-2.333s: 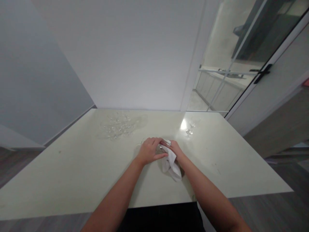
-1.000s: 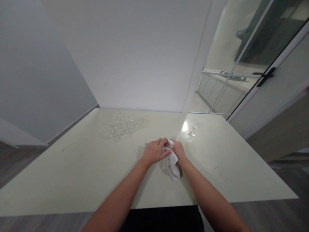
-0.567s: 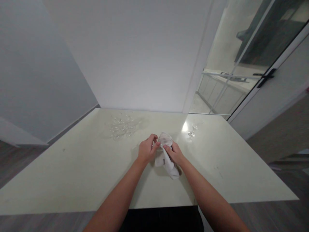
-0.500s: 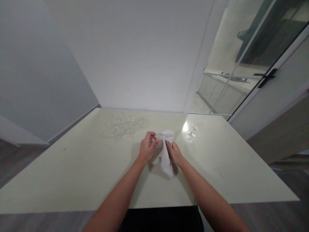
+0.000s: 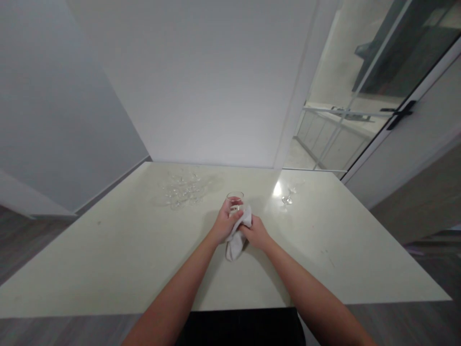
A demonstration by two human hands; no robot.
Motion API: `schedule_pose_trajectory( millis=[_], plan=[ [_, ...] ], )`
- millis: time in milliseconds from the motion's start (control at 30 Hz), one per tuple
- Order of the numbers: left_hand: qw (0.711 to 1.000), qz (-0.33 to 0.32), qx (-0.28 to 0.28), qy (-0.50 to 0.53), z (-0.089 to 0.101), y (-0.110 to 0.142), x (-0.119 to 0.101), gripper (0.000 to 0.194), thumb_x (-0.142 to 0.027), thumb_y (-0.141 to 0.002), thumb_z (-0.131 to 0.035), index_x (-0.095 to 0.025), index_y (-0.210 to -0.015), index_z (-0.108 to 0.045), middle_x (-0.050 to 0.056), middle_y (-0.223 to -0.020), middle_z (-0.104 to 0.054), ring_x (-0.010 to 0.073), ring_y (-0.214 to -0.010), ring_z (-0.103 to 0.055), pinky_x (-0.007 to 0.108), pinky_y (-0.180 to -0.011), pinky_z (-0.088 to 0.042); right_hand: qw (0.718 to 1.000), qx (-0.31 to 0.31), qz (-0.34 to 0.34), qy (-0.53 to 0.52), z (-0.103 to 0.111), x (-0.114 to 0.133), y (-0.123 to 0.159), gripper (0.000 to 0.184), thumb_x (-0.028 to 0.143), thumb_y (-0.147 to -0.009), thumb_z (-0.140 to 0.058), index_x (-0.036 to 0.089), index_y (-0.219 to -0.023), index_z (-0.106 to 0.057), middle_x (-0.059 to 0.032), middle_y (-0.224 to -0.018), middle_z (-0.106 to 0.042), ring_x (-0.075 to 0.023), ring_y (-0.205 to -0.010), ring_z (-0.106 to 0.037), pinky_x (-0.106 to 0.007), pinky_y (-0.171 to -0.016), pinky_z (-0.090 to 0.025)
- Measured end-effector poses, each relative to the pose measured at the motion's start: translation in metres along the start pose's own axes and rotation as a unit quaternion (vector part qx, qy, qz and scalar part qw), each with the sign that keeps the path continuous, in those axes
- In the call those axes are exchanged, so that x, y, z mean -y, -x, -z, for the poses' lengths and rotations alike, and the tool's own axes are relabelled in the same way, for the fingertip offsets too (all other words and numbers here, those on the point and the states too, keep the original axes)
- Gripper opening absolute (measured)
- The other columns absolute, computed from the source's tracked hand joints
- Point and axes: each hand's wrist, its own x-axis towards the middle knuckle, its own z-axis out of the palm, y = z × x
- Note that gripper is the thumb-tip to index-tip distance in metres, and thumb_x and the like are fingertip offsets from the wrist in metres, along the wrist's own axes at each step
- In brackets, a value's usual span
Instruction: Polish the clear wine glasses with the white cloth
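Note:
My left hand (image 5: pixel 224 222) is closed around a clear drinking glass (image 5: pixel 235 198), its round rim turned up and away from me. A white cloth (image 5: pixel 236 246) hangs below the glass and is bunched against its lower part. My right hand (image 5: pixel 255 231) grips this cloth close to the glass, its fingertips partly hidden by the folds. Whether the glass has a stem cannot be seen, because the cloth and fingers cover its lower end.
A cluster of several clear glasses (image 5: pixel 182 191) is on the left back of the pale table (image 5: pixel 126 250). Toward the right back stands clear stemmed glassware (image 5: pixel 287 199). A white wall (image 5: pixel 216 96) rises behind the table, with a glazed door (image 5: pixel 396 115) at the right.
The glass has turned from lying sideways to rim up. The cloth has shifted from around its right end to below it, and my right hand has moved slightly nearer me.

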Motion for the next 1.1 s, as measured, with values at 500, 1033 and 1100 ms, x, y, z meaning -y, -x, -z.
schedule_pose_trajectory(
  millis=[500, 1033, 1100],
  plan=[
    [0.993, 0.111, -0.021, 0.035, 0.001, -0.002, -0.004, 0.049, -0.048, -0.066, -0.078, -0.016, -0.1, -0.064, 0.005, -0.09, -0.067, 0.0175, -0.083, -0.063, 0.029, -0.077, -0.048, 0.96, 0.086, -0.18, -0.196, 0.013, -0.007, -0.004, 0.031, 0.043, -0.075, -0.067, 0.016, -0.091, -0.066, -0.0019, -0.074, -0.067, -0.0148, -0.063, -0.059, -0.027, -0.062, -0.048],
    [0.983, 0.124, 0.065, 0.115, 0.006, 0.0, -0.007, 0.057, -0.046, -0.071, -0.076, -0.016, -0.118, -0.063, 0.011, -0.106, -0.07, 0.0223, -0.095, -0.066, 0.033, -0.085, -0.048, 0.948, 0.096, -0.19, -0.234, 0.011, 0.003, 0.002, 0.04, 0.044, -0.077, -0.062, 0.018, -0.108, -0.066, -0.0048, -0.084, -0.071, -0.0162, -0.067, -0.062, -0.028, -0.065, -0.051],
    [0.985, 0.11, 0.061, 0.116, 0.006, -0.001, -0.009, 0.058, -0.045, -0.072, -0.075, -0.017, -0.121, -0.061, 0.012, -0.11, -0.069, 0.0221, -0.096, -0.065, 0.033, -0.085, -0.048, 0.968, 0.069, -0.145, -0.194, 0.01, 0.001, 0.001, 0.036, 0.04, -0.078, -0.061, 0.019, -0.108, -0.066, -0.0051, -0.09, -0.071, -0.0174, -0.076, -0.063, -0.028, -0.069, -0.051]
  ],
)
